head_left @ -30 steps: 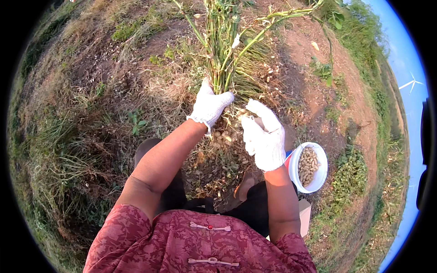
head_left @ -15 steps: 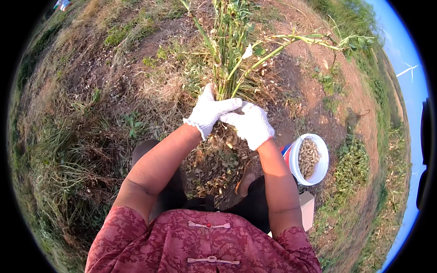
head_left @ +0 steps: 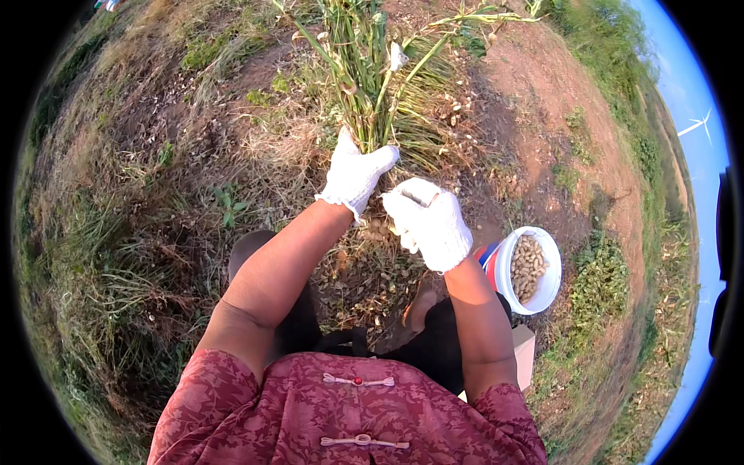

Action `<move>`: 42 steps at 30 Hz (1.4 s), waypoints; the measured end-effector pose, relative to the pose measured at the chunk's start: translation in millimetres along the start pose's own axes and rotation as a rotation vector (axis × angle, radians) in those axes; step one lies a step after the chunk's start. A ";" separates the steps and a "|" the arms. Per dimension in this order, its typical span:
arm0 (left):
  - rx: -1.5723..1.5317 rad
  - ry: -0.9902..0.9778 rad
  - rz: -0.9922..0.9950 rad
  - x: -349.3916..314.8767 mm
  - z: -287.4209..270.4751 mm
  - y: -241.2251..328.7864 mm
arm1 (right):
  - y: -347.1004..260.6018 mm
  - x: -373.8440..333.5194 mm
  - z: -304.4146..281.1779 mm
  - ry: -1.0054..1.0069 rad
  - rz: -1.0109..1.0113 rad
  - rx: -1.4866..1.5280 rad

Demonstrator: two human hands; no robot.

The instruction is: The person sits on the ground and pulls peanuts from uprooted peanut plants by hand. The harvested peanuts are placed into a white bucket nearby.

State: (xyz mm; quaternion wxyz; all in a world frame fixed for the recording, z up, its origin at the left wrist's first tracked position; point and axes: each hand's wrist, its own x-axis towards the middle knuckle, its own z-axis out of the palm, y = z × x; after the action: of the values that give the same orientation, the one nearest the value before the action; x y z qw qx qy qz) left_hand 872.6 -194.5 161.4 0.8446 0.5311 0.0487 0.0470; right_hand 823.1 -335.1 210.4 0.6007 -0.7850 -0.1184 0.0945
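Observation:
My left hand, in a white knitted glove, is closed round the stems of a bunch of peanut plants. The leafy tops point away from me, and the root end with a few pale peanuts hangs below that hand. Close by on the right is my right hand, gloved in white too, its fingers curled in beside the peanuts. What those fingers hold is hidden by the glove. A white bucket, partly filled with picked peanuts, stands to the right of my right forearm.
A pale box sits by my right leg, below the bucket. Dry grass and pulled plants cover the ground at left. Ahead on the right runs bare reddish soil. A wind turbine shows at the far right.
My right hand has come away from the left one, moving slightly down and right, and its fingers have curled. The plant bunch, still in my left hand, has shifted left and away.

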 end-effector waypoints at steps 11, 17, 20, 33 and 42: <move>-0.006 0.032 0.017 0.1 4.1 -2.6 | -15.3 -11.2 1.1 -0.030 0.209 -0.176; -0.046 0.307 -0.111 21.0 -11.0 -1.0 | -36.2 -41.3 5.1 0.082 -0.453 -0.735; -0.121 0.357 -0.240 30.0 -17.8 18.2 | -12.0 -38.1 -4.2 0.072 -0.077 0.000; -0.192 0.324 -0.283 13.9 -12.2 31.4 | 16.3 -7.4 -27.9 0.184 0.126 -0.141; -0.167 0.176 -0.187 10.9 -14.1 19.0 | 18.8 6.7 -10.9 -0.012 0.062 -0.732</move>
State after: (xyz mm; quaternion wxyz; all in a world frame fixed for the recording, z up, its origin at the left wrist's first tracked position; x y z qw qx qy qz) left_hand 881.1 -172.3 172.2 0.8791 0.4458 0.1677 0.0184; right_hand 834.0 -347.8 195.1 0.2764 -0.9505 -0.1240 0.0686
